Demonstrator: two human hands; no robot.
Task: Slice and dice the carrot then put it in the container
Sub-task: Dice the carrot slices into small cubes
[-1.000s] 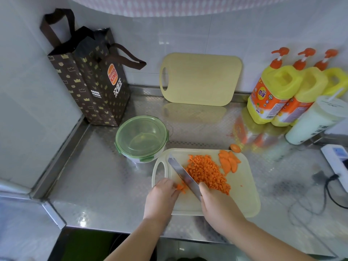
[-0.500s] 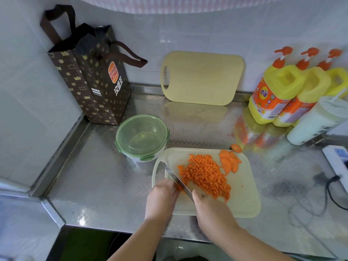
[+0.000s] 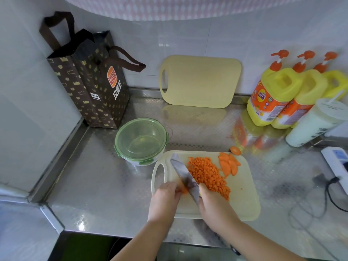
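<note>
A pale cutting board lies on the steel counter. On it sits a heap of diced carrot, with a few carrot slices at its far right. My right hand grips the handle of a knife, whose blade points away to the upper left beside the heap. My left hand holds down small carrot strips against the blade. A round container with a green lid stands just left of the board's far end.
One carrot slice lies off the board at its far edge. A second board leans on the wall. A dark paper bag stands far left, yellow pump bottles and a white cup far right, a power strip beyond.
The knife went down onto the carrot strips and has come up again, its tip now further up the board. My left hand stayed on the strips.
</note>
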